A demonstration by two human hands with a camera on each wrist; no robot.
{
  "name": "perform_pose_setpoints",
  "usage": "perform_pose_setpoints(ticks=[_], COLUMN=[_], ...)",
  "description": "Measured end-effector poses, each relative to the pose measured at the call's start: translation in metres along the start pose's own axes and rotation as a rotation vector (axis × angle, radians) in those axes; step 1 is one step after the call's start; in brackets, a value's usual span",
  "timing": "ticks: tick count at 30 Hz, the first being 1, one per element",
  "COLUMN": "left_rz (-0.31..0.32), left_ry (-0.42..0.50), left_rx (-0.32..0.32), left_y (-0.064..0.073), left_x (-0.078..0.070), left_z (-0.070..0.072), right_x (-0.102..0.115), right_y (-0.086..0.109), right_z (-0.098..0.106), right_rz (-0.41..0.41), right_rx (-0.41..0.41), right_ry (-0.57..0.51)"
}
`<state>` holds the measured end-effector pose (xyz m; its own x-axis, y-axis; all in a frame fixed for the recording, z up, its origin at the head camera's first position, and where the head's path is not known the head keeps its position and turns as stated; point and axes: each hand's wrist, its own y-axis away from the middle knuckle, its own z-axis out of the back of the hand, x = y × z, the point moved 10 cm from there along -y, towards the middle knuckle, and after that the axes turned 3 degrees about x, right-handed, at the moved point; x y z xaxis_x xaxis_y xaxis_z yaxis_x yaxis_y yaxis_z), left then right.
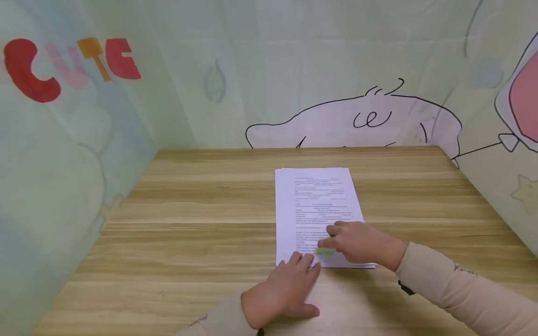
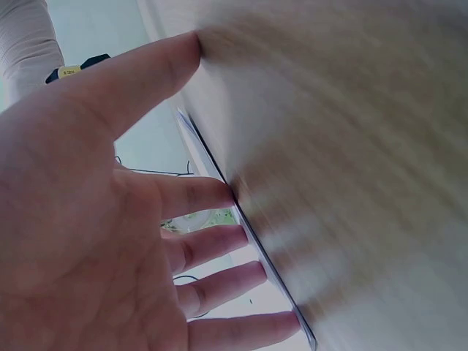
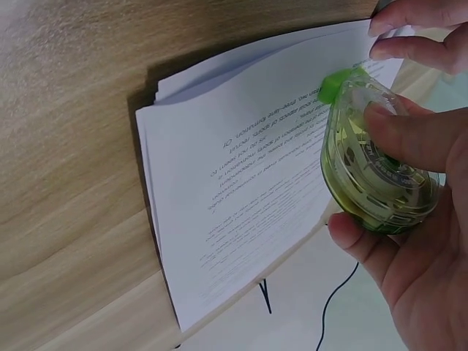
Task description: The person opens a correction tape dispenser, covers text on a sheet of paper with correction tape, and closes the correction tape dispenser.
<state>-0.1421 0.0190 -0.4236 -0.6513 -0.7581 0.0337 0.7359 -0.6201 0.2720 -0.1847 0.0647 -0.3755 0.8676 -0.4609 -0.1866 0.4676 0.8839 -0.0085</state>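
Observation:
A small stack of printed paper (image 1: 313, 200) lies on the wooden table, its sheets slightly out of line at the edges. My right hand (image 1: 363, 242) grips a clear, rounded correction tape dispenser (image 3: 380, 161) with a green tip. In the right wrist view, that tip (image 3: 335, 86) is right at the top sheet, over the printed lines. My left hand (image 1: 286, 289) rests at the near edge of the stack, its fingers fairly straight and spread. The left wrist view shows those fingertips along the paper's edge (image 2: 270, 263), with the thumb on the tabletop.
The wooden table (image 1: 189, 224) extends well beyond the stack on both sides. Fabric walls (image 1: 189, 84) printed with cartoon drawings enclose its back and sides. Beige sleeves (image 1: 441, 275) cover both forearms.

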Motion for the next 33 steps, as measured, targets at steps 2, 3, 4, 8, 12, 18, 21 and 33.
perform_pose_setpoints(ticks=[2, 3, 4, 8, 12, 18, 21, 33], left_rz=[-0.001, -0.002, -0.002, -0.007, -0.007, -0.002, 0.005, 0.005], left_ry=[-0.004, -0.007, -0.009, -0.012, -0.003, 0.009, 0.023, 0.037], left_rx=[0.003, 0.003, 0.003, 0.005, -0.001, 0.007, 0.013, 0.014], left_y=[0.0, 0.0, 0.0, 0.0, 0.0, 0.001, 0.001, 0.002], left_x=[0.0, 0.0, 0.0, 0.0, 0.0, 0.001, 0.002, 0.001], left_z=[0.0, 0.0, 0.001, 0.001, 0.001, 0.0, -0.001, 0.0], right_x=[0.0, 0.0, -0.001, -0.003, -0.003, -0.004, -0.006, -0.01], right_y=[0.0, 0.0, 0.001, 0.003, 0.005, 0.008, 0.01, 0.02], right_z=[0.0, 0.0, -0.001, -0.002, 0.0, -0.002, -0.004, -0.004], right_rz=[-0.003, -0.006, -0.009, -0.014, -0.011, -0.01, -0.022, -0.017], right_rx=[0.003, 0.007, 0.01, 0.023, 0.015, 0.021, 0.043, 0.009], right_ry=[0.003, 0.005, 0.007, 0.013, 0.022, 0.036, 0.033, 0.048])
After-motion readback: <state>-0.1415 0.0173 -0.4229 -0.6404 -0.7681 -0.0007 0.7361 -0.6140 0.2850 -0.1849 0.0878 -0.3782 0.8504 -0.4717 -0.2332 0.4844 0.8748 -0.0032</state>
